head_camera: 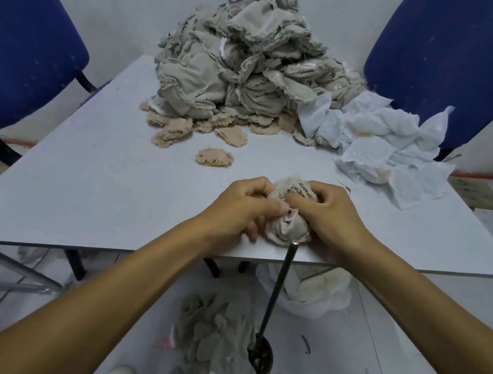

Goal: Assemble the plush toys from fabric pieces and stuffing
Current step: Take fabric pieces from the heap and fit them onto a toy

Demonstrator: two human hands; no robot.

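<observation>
- Pale grey floor runs under a white bench (94,149), with a bare wall behind and two blue chairs, one on the left (24,35) and one on the right (453,57).
- Nearest the person, on the floor, lies a heap of grey-beige fabric pieces (211,338), beside a small dark pot (261,356).
- A thin dark rod (277,290) stands in that pot and leans up to the near edge of the bench, its tip just below the hands.
- Under the bench on the right sits a crumpled white bag (313,291).
- At the near edge of the bench, both hands work on one half-made beige toy (287,226), which rests on the bench between them.
- The left hand (242,208) has a closed grip: its fingers curl round the left side of the toy.
- The right hand (329,212) also grips tight, its fingers and thumb pinching the bunched fabric at the top.
- Just beyond the hands lies a single tan round patch (214,157), apart from the rest.
- Farther back, more tan patches (174,131) lie spread along the foot of a tall pile of grey-beige fabric shells (248,62).
- To the right of that pile lie crumpled white sheets (384,141), reaching to the bench's right edge.
</observation>
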